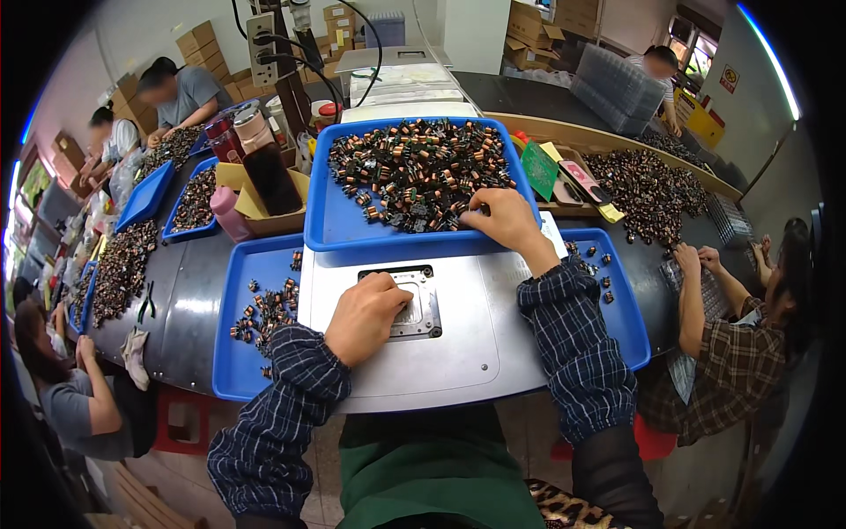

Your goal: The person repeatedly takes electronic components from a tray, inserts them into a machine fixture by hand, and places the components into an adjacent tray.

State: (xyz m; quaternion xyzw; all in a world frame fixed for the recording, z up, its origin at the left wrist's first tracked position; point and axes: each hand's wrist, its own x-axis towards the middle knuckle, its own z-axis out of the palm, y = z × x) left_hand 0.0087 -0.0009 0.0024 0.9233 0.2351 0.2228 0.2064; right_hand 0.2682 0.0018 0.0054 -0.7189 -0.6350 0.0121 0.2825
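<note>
A blue tray (339, 231) in front of me holds a heap of small copper-wound coil parts (414, 163) with black bodies. My right hand (507, 220) reaches into its near right side, thumb and fingers closed at the heap's edge; what lies between the fingertips is hidden. My left hand (368, 319) rests over the left side of a metal fixture (421, 310) set in a silver machine top (423, 375). Its fingers are curled together at the fixture's middle, and they cover whatever they hold.
Lower blue trays with loose coil parts stand left (233, 357) and right (630, 331) of the machine top. A pink bottle (229, 214) and a dark tumbler (271, 176) stand at the left. A green board (538, 172) leans by another coil heap (648, 185). Several people work around the table.
</note>
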